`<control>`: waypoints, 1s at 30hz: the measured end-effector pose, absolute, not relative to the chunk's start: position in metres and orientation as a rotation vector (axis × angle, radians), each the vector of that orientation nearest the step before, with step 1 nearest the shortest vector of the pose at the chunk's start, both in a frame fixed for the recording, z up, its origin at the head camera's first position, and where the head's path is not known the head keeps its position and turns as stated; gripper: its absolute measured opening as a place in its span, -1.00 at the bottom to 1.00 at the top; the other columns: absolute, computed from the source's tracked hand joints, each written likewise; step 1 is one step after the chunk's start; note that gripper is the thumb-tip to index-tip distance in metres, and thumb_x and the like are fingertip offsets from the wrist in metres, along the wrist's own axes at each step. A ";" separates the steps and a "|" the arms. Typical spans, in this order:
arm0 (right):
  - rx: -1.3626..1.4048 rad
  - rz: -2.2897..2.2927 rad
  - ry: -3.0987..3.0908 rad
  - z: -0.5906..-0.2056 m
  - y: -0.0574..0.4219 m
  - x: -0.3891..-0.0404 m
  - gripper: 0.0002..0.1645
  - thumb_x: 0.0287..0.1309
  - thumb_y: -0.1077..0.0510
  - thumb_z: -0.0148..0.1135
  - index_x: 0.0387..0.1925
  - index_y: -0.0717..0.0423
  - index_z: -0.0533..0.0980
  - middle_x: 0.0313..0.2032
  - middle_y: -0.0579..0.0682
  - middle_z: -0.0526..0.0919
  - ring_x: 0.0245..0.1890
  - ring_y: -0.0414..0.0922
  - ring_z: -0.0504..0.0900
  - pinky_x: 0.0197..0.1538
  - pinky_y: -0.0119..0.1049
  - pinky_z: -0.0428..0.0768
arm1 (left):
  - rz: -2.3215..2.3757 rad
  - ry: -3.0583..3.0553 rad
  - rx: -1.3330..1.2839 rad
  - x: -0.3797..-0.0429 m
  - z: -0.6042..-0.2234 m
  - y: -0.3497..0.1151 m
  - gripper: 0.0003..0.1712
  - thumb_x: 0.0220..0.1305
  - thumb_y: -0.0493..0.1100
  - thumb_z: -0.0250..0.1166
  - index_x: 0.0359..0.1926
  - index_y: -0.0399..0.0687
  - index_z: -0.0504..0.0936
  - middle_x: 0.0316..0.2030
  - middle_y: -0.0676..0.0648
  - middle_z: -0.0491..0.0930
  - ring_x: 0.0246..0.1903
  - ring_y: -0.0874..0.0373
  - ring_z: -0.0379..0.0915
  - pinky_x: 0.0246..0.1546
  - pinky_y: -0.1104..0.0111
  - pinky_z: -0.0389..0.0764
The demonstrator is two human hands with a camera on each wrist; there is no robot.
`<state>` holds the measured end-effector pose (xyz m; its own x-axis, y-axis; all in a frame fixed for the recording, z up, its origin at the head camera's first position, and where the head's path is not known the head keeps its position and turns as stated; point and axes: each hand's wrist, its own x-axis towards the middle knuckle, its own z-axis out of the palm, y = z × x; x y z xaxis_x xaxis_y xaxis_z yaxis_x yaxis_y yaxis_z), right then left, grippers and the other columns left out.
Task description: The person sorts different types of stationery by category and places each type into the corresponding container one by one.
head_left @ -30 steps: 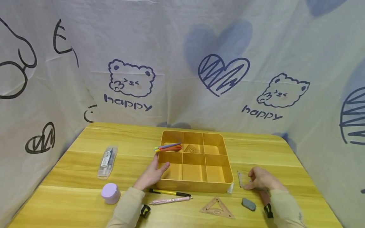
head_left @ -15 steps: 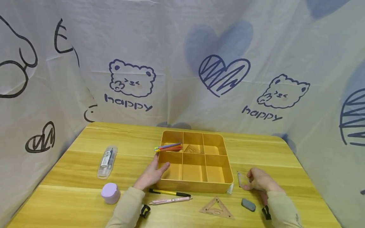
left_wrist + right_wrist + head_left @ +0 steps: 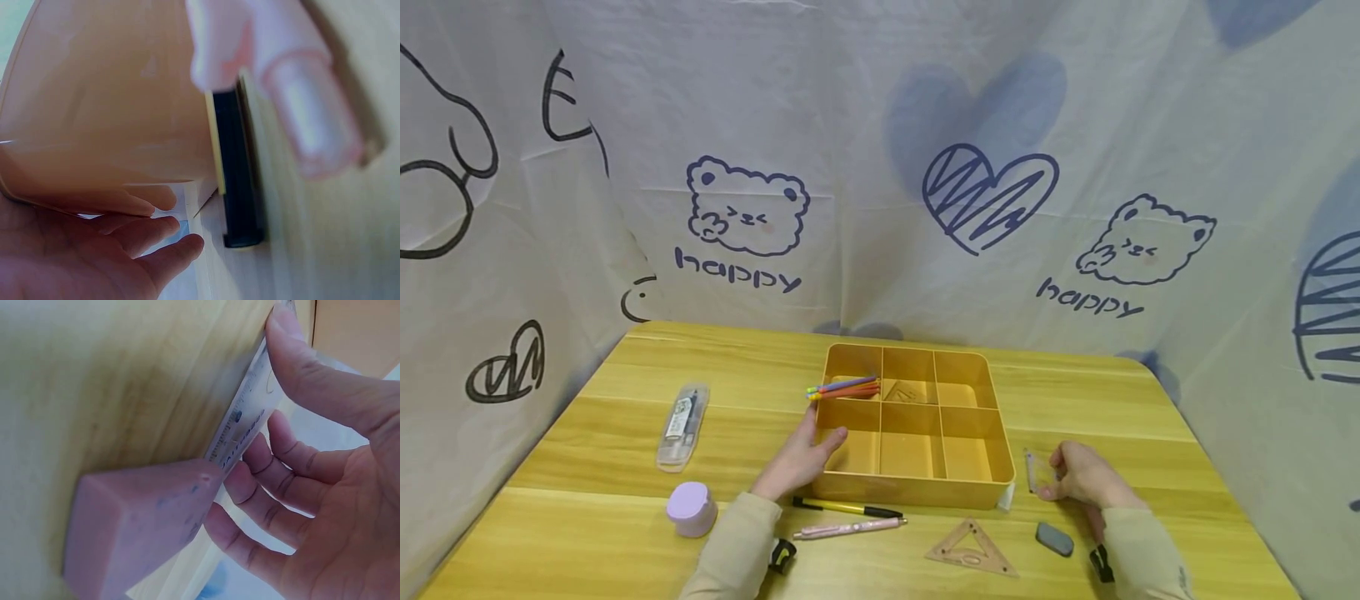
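Note:
My left hand (image 3: 797,458) holds the left wall of the yellow six-compartment box (image 3: 910,492), thumb over the rim and fingers outside. In the left wrist view those fingers lie along the wall. To the box's right, my right hand (image 3: 1090,475) pinches a clear ruler-like plate (image 3: 1030,472) between thumb and fingers, low over the table. Its printed scale shows in the right wrist view, where a pink block (image 3: 150,519) lies close to the fingers. From the head that block is mostly hidden under the wrist. A grey eraser (image 3: 1054,539) lies near the right hand.
Colored pencils (image 3: 846,388) lie across the back-left compartment, and a small set square (image 3: 904,392) is in the back-middle one. In front are a yellow-black pen (image 3: 846,507), a pink pen (image 3: 850,528) and a wooden set square (image 3: 972,548). At left are a clear case (image 3: 682,427) and a lilac tub (image 3: 691,508).
My right wrist and sleeve have shifted slightly left, with the fingers staying at the clear plate. My left hand and the box have not visibly moved.

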<state>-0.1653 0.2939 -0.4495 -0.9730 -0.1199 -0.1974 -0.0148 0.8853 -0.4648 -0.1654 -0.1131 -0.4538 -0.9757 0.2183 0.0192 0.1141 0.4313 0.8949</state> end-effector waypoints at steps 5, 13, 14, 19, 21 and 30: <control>-0.112 -0.687 2.845 -0.449 0.292 -0.167 -0.40 -0.28 0.11 0.57 -0.25 0.30 0.42 -0.38 0.07 0.49 -0.38 -0.03 0.42 -0.24 -0.06 0.50 | 1.593 2.578 0.299 -0.163 -0.452 -0.114 -0.12 0.46 -0.11 0.05 0.41 -0.58 -0.27 0.37 -0.59 -0.20 0.33 -0.40 -0.20 0.34 -0.19 -0.09; -0.197 -0.664 2.873 -0.450 0.293 -0.170 -0.49 -0.28 0.08 0.57 -0.31 0.23 0.49 -0.39 0.04 0.54 -0.37 -0.06 0.47 -0.23 -0.02 0.55 | 1.567 2.575 0.265 -0.162 -0.453 -0.114 -0.09 0.46 -0.06 0.04 0.42 -0.56 -0.29 0.37 -0.58 -0.21 0.33 -0.39 -0.19 0.35 -0.18 -0.10; -0.220 -0.666 2.882 -0.451 0.293 -0.171 -0.52 -0.26 0.08 0.56 -0.34 0.21 0.49 -0.42 0.02 0.54 -0.39 -0.07 0.45 -0.25 -0.05 0.54 | 1.565 2.573 0.257 -0.162 -0.453 -0.114 -0.09 0.46 -0.06 0.04 0.42 -0.56 -0.30 0.37 -0.58 -0.21 0.33 -0.39 -0.19 0.35 -0.17 -0.10; -0.311 -0.649 2.932 -0.454 0.294 -0.171 -0.67 -0.07 0.14 0.46 -0.37 0.16 0.46 -0.46 -0.02 0.50 -0.44 -0.10 0.40 -0.34 -0.13 0.48 | 1.569 2.579 0.261 -0.163 -0.454 -0.113 -0.09 0.46 -0.06 0.04 0.40 -0.59 -0.29 0.36 -0.60 -0.20 0.33 -0.40 -0.19 0.35 -0.17 -0.10; -0.328 -0.625 2.952 -0.455 0.294 -0.172 -0.74 0.02 0.18 0.40 -0.35 0.15 0.44 -0.44 -0.02 0.51 -0.43 -0.10 0.42 -0.34 -0.12 0.49 | 1.573 2.582 0.274 -0.164 -0.455 -0.113 -0.09 0.46 -0.06 0.04 0.40 -0.61 -0.28 0.35 -0.61 -0.20 0.32 -0.41 -0.19 0.34 -0.18 -0.09; -0.463 -0.658 3.071 -0.450 0.289 -0.177 -0.76 0.18 0.49 0.07 -0.14 0.23 0.41 -0.52 0.04 0.54 -0.52 -0.09 0.46 -0.45 -0.16 0.50 | 1.575 2.569 0.270 -0.165 -0.458 -0.114 -0.09 0.46 -0.08 0.04 0.40 -0.59 -0.30 0.37 -0.58 -0.23 0.33 -0.38 -0.21 0.35 -0.17 -0.09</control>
<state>-0.1769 0.2892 -0.4499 -0.9570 -0.2751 0.0919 -0.2886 0.8716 -0.3962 -0.1651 -0.1142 -0.4579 -0.9774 0.2115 -0.0058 0.0908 0.4439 0.8914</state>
